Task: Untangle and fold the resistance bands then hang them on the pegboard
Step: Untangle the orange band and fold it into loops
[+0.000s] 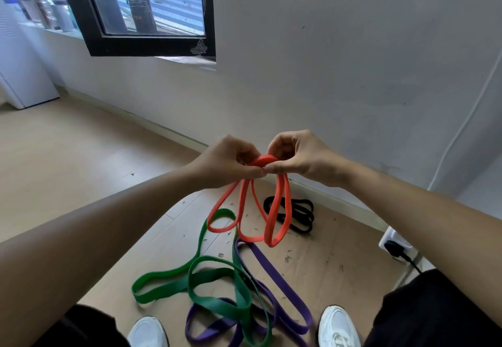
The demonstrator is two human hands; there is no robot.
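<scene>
1. Pinching together: left hand and right hand, fingers curled on the bunched top of the orange band.
2. Loops dangling below the fingertips; probably light, limp, stretchy, grippy rubber.
3. Best held at that bunched fold, strands stacked flat.

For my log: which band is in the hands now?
The orange band, gripped by left hand and right hand; green band, purple band and black band lie on the floor.
</scene>
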